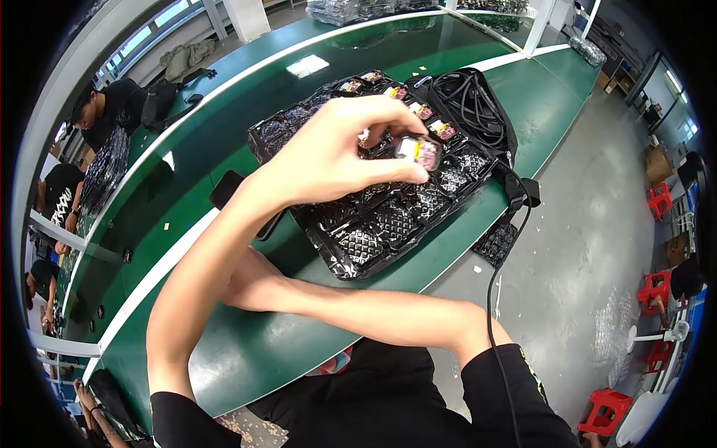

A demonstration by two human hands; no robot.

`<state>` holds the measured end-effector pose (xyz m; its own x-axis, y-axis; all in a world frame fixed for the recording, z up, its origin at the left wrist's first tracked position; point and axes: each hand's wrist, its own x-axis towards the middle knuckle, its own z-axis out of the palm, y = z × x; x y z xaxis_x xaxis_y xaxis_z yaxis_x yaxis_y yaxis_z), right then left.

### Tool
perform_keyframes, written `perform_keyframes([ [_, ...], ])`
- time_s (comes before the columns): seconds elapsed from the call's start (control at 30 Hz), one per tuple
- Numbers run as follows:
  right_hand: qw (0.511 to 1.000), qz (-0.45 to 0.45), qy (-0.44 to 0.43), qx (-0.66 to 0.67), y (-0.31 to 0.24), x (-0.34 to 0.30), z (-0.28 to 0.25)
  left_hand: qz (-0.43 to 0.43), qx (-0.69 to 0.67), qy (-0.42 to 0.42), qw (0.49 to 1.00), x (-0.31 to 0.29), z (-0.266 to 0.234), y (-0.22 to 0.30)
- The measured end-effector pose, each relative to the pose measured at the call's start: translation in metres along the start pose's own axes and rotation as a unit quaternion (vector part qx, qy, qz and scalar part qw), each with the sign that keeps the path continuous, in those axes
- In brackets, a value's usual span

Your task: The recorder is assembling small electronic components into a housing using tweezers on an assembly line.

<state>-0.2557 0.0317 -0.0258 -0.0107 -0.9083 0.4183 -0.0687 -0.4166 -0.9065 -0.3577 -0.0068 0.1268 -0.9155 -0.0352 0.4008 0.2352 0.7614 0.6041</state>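
My left hand reaches over a shiny black tray-like pack lying on the green table. Its thumb and fingers are closed around a small dark piece with a white, yellow and red label. Several similar labelled pieces sit in a row along the pack's far side, while its nearer cells show textured black plastic. My right hand lies crossed beneath my left forearm, close to the table; its fingers are hidden by that forearm. Beside it, a black object is partly covered by my left arm.
A coiled black cable lies at the pack's far right, and a cord hangs past my right arm. The green table has a white strip and an edge dropping to the grey floor. Other people work at the left; red stools stand right.
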Motion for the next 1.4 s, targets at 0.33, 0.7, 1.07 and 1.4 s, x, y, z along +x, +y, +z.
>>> perform_keyframes([
  [0.33,0.996,0.024,-0.046,-0.068,-0.013,-0.007,-0.021,0.068,0.088,-0.162,0.98,0.093,0.061,-0.057],
  [0.7,0.994,0.033,-0.039,-0.093,-0.003,0.0,-0.015,0.039,0.165,0.076,0.983,-0.04,-0.039,-0.054],
  [1.07,0.989,0.033,-0.065,-0.126,-0.015,-0.001,-0.008,-0.416,0.55,0.299,0.659,-0.434,-0.158,-0.153],
  [1.4,0.992,0.042,-0.032,-0.113,-0.015,-0.005,-0.011,-0.403,0.258,0.34,0.809,-0.423,-0.153,-0.121],
])
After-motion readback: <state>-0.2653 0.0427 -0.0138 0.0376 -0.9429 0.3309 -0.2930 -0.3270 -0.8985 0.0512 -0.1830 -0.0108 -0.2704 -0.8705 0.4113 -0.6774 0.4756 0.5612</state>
